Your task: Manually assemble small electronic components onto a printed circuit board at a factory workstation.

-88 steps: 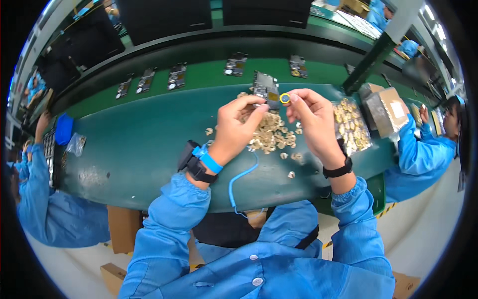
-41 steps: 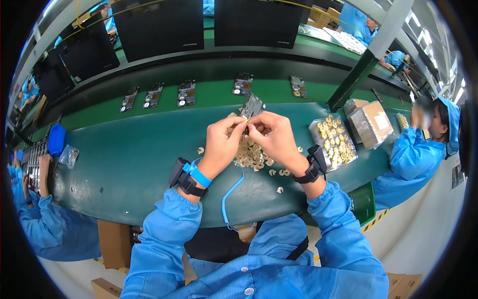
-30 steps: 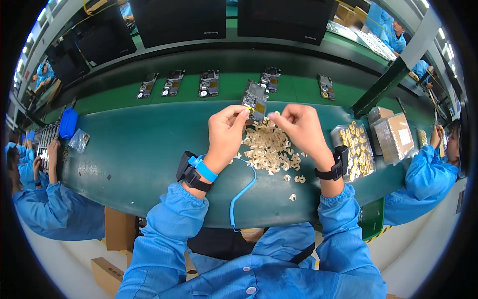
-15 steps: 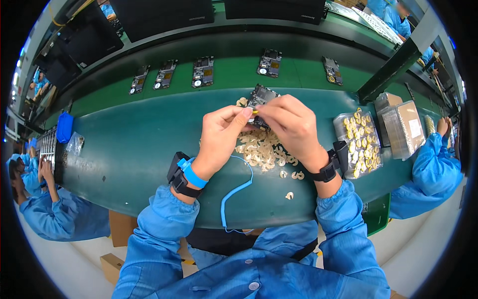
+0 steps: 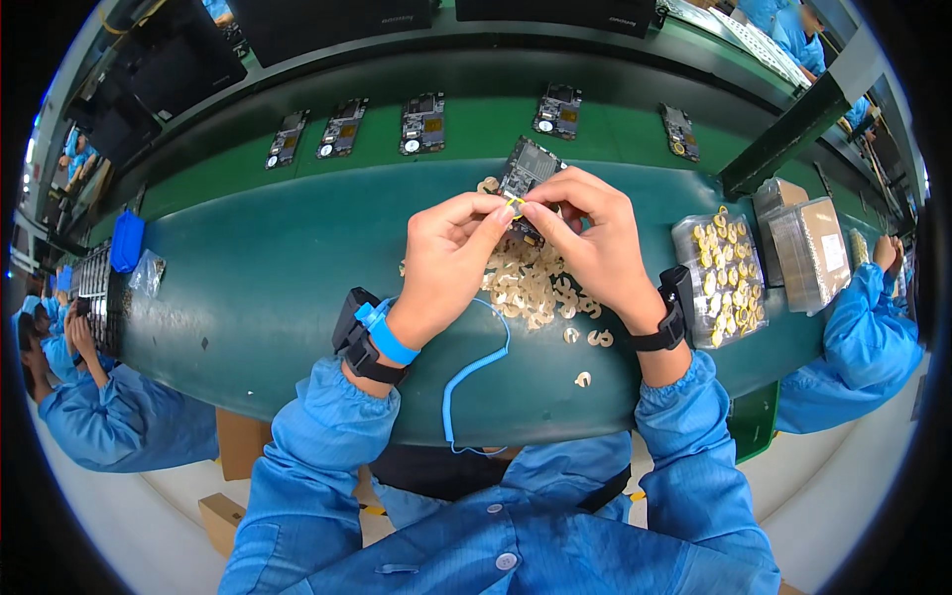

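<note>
Between the fingertips of both hands is a small round coin cell [image 5: 515, 206] with a yellow rim. My left hand [image 5: 454, 243] pinches its left side, thumb against forefinger. From the right, my right hand [image 5: 595, 228] grips it between thumb and fingers. Directly behind the fingers lies a dark circuit board [image 5: 533, 167], tilted, its lower part mostly covered by my hands. Whether any finger also holds the board I cannot tell. Beneath the hands spreads a pile of cream-coloured notched discs [image 5: 531, 288], partly hidden by them.
Several circuit boards [image 5: 423, 124] lie in a row on the green strip beyond the table. At right, a clear tray [image 5: 684, 260] of yellow-rimmed cells stands beside plastic boxes [image 5: 815, 253]. A blue coiled cord [image 5: 466, 375] crosses the table. Co-workers' arms [image 5: 865, 312] flank both sides.
My right hand's fingers have shifted to meet the left fingertips at the coin cell, showing more of its yellow rim. The whole view has shifted slightly.
</note>
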`<state>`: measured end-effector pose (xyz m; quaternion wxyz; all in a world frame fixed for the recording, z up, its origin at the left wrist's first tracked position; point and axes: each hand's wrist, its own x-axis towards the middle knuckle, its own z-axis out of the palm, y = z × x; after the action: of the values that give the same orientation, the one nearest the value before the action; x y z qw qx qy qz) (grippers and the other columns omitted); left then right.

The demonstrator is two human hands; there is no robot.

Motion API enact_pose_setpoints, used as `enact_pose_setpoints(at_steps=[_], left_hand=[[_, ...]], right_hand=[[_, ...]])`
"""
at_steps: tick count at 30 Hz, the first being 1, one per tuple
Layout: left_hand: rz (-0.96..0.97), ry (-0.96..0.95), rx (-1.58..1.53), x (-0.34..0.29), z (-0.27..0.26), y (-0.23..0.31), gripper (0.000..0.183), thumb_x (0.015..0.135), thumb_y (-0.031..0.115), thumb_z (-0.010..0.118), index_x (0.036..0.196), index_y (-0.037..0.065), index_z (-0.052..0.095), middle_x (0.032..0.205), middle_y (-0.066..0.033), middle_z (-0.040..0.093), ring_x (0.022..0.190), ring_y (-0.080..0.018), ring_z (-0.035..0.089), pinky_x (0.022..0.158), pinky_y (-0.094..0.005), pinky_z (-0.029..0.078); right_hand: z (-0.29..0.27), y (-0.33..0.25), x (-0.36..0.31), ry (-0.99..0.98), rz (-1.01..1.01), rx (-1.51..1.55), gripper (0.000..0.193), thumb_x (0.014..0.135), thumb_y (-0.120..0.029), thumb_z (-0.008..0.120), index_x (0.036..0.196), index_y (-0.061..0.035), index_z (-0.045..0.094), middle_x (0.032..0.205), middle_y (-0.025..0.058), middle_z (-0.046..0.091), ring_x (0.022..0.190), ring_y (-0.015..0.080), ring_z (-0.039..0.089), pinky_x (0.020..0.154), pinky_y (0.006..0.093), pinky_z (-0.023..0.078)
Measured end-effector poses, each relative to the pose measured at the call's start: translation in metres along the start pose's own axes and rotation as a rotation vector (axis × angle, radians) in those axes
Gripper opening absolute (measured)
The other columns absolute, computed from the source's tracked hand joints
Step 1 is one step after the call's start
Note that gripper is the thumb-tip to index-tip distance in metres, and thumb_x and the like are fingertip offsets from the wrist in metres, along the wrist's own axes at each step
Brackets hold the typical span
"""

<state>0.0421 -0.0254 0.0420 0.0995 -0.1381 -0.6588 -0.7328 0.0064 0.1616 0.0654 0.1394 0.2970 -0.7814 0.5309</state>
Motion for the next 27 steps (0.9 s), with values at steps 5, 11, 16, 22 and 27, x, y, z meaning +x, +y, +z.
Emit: enact_pose_setpoints(at_steps=[5,11,16,22,27], left_hand=[[-0.022,-0.015,0.074,0.001,-0.002,-0.003,0.019,0.101,0.006,0.065,0.114,-0.006,0.071,0.104,-0.0070,0.073,0.093,-0.0096,0.066,0.083,-0.0255,0.056],[-0.068,-0.060,0.044,-0.002,0.005,0.006,0.029,0.105,0.008,0.057,0.131,-0.003,0.064,0.117,-0.0111,0.071,0.101,-0.0119,0.066,0.087,-0.0280,0.057],[-0.243,-0.055,-0.175,0.004,-0.001,0.003,0.040,0.107,0.007,0.050,0.146,-0.003,0.048,0.125,-0.0145,0.067,0.110,-0.0159,0.066,0.094,-0.0313,0.058],[-0.270,-0.077,-0.245,0.006,-0.005,-0.002,0.035,0.107,0.008,0.051,0.139,-0.006,0.052,0.128,-0.0154,0.066,0.113,-0.0182,0.066,0.096,-0.0323,0.057],[-0.274,-0.075,-0.255,0.006,-0.004,-0.001,0.034,0.107,0.008,0.051,0.139,-0.006,0.052,0.128,-0.0158,0.065,0.114,-0.0193,0.067,0.097,-0.0331,0.058]], right_hand=[[0.000,0.007,-0.001,-0.026,0.125,0.081,0.010,0.091,-0.007,0.073,0.094,0.0018,0.072,0.085,0.0034,0.067,0.067,0.0065,0.051,0.058,0.0245,0.041],[-0.004,0.006,0.000,-0.008,0.284,0.335,0.016,0.098,-0.010,0.069,0.100,0.0060,0.067,0.086,0.0004,0.067,0.075,0.0021,0.058,0.062,0.0199,0.045],[-0.005,0.002,-0.001,-0.011,0.273,0.316,0.015,0.097,-0.010,0.070,0.097,0.0051,0.068,0.084,0.0002,0.066,0.072,0.0021,0.056,0.060,0.0203,0.043],[0.000,-0.003,-0.002,-0.039,0.165,0.079,0.013,0.090,-0.008,0.074,0.094,0.0040,0.071,0.079,0.0023,0.062,0.066,0.0069,0.048,0.059,0.0249,0.040],[0.002,-0.004,-0.002,-0.036,0.124,0.005,0.012,0.088,-0.007,0.074,0.093,0.0026,0.072,0.076,0.0045,0.059,0.065,0.0111,0.045,0.058,0.0285,0.039]])
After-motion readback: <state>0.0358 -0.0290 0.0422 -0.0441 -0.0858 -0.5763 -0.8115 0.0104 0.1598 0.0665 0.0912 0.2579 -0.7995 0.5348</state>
